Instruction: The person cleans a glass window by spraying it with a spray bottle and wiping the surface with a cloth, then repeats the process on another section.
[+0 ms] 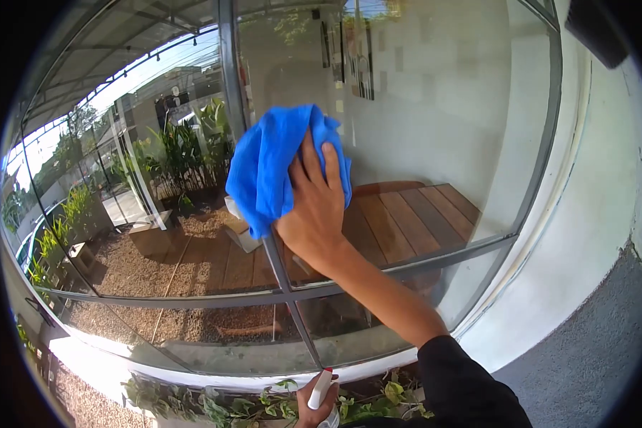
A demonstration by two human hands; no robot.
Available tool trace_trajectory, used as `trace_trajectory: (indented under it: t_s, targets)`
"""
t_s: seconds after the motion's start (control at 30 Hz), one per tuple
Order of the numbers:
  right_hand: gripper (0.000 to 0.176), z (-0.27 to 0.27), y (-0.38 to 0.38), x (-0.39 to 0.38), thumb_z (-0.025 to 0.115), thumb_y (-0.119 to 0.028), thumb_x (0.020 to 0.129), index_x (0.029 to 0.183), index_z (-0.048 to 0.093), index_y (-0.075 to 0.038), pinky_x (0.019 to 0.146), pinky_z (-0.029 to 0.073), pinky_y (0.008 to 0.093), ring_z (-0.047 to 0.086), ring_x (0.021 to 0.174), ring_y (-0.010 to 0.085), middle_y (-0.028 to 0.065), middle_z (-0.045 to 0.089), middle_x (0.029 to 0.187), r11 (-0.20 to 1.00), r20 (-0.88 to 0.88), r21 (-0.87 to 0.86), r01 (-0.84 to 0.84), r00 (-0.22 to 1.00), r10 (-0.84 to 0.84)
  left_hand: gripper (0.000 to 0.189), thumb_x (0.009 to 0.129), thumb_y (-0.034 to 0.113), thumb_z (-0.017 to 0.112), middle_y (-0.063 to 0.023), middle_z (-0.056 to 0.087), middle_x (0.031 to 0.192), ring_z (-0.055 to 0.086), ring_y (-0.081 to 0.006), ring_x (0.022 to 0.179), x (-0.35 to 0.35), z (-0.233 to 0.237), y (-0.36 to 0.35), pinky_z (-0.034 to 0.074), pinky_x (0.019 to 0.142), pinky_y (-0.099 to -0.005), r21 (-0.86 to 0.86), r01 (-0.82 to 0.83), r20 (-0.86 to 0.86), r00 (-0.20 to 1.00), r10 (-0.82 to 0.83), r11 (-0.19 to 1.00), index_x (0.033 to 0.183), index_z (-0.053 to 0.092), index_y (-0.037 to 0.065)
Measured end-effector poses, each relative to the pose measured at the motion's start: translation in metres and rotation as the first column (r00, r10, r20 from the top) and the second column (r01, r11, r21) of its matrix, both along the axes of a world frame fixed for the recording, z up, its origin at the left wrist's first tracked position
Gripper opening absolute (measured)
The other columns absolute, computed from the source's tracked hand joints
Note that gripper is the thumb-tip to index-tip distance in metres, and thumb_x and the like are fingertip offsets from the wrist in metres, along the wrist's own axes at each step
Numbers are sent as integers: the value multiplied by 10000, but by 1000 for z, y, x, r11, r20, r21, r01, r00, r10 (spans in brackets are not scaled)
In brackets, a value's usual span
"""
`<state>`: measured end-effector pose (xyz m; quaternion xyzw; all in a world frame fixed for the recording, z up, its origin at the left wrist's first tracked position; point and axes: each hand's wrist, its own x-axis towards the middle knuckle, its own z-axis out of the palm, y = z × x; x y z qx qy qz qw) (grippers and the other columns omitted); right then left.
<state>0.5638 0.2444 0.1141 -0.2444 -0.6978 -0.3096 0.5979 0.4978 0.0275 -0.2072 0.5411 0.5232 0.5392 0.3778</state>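
Flat on the window glass (435, 107), my right hand (314, 207) presses a bunched blue cloth (267, 160). Its fingers point up and lie over the cloth, partly tucked into the folds. The cloth overlaps the grey vertical window bar (230, 64). Low in the view, my left hand (314, 406) is wrapped round a spray bottle (322, 389) with a white trigger head and a red nozzle tip. Most of the bottle's body is hidden by the hand and the lower edge of the view.
A grey horizontal window bar (192, 301) crosses below the cloth. Leafy plants (242, 406) grow along the foot of the window. At the right stands a white wall (585, 207). A wooden slatted table (406, 221), gravel and greenery show in or through the glass.
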Motion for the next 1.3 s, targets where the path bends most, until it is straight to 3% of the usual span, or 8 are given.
trace_trajectory:
  t_s: [0.2, 0.27, 0.47, 0.67, 0.73, 1.03, 1.27, 1.3]
  targets:
    - [539, 173, 26, -15, 749, -277, 700, 1159, 613, -28, 1067, 279, 543, 454, 1264, 425, 228, 573, 1249, 895, -2, 446, 24, 1000, -26, 304, 854, 24, 640, -60, 698, 911, 603, -81, 616, -19, 12, -2, 504, 574, -254, -125, -45, 67, 996, 53, 991, 1156, 619, -11]
    - [269, 227, 19, -17, 500, -149, 933, 1183, 539, -59, 881, 467, 504, 590, 990, 435, 269, 598, 1100, 843, 279, 238, -483, 865, 417, 295, 852, 28, 644, -52, 691, 859, 603, -82, 604, -28, 0, 0, 499, 567, -256, -93, -39, 33, 999, 42, 995, 1146, 627, -1]
    - [343, 273, 11, -29, 505, -152, 933, 1270, 508, -89, 961, 434, 456, 563, 1093, 408, 297, 550, 1200, 968, 334, -45, -246, 910, 247, 235, 857, 57, 652, -30, 645, 706, 602, -74, 590, -36, 1, -1, 481, 543, -244, -22, -21, 25, 999, 22, 1000, 1086, 663, 5]
    - [428, 190, 20, -33, 511, -155, 933, 1358, 476, -118, 1040, 401, 408, 537, 1197, 381, 325, 501, 1301, 995, 352, -102, 9, 935, 27, 296, 837, 72, 698, -115, 714, 928, 650, -120, 829, -40, -1, -9, 524, 766, -284, -77, 19, 4, 1000, -19, 997, 1116, 655, -18]
    - [513, 120, 13, -34, 717, -278, 741, 1170, 603, -19, 1045, 303, 558, 469, 1240, 449, 242, 564, 1248, 935, 60, 354, -27, 998, 6, 301, 843, 77, 692, -105, 714, 925, 648, -114, 822, -40, 1, -11, 523, 766, -282, -66, 30, 21, 999, -29, 997, 1128, 650, -12]
    - [547, -205, -43, -18, 699, -331, 759, 1227, 600, -66, 1059, 265, 620, 461, 1230, 457, 199, 559, 1276, 935, 112, -354, 10, 993, 32, 295, 852, 90, 676, -46, 669, 745, 613, -87, 627, -55, 1, -19, 503, 583, -255, -90, 45, 11, 999, -44, 995, 1130, 647, -5]
    - [611, -175, -21, -32, 698, -367, 758, 1276, 571, -69, 1070, 203, 655, 415, 1279, 492, 216, 547, 1295, 952, 36, -301, 53, 998, -44, 267, 848, 111, 671, -165, 705, 972, 672, -259, 847, -70, -36, -21, 526, 782, -367, -150, -59, 108, 991, 75, 987, 1095, 665, 10]
    - [611, -161, -20, -33, 698, -367, 758, 1276, 571, -69, 1070, 203, 655, 415, 1279, 492, 216, 547, 1295, 957, 30, -283, 54, 998, -47, 279, 846, 117, 677, -164, 705, 980, 673, -252, 857, -78, -58, -19, 529, 791, -366, 73, -31, -43, 999, 34, 997, 1103, 662, 10]
